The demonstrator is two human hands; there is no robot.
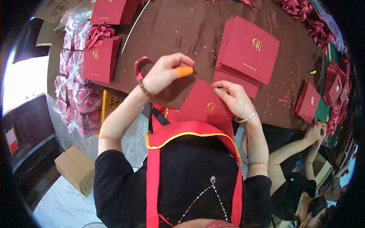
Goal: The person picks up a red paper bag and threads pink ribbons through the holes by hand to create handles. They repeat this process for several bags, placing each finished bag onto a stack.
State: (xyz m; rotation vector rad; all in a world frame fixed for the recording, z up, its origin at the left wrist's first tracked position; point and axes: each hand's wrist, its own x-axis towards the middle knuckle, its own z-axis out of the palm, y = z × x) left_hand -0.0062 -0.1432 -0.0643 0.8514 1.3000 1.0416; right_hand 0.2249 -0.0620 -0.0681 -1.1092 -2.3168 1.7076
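A flat red paper bag [208, 104] with gold letters lies against my apron at the table's near edge. My right hand [234, 99] pinches its upper edge between thumb and fingers. Close to the bag's top left corner, my left hand [171, 70] has its fingers curled together, with an orange finger cover [184, 72] on one of them. Whatever is between those fingertips is too small to make out. A dark red ribbon loop [141, 64] shows beside my left wrist. Just beyond my right hand sits a stack of similar red bags [249, 49].
More red bags [99, 60] with ribbons stand at the left, beside clear-wrapped bundles [74, 68]. A co-worker's hands [316, 132] are at the right near another stack [308, 102]. Red specks dot the brown tablecloth [171, 26]. A cardboard box [76, 169] is on the floor.
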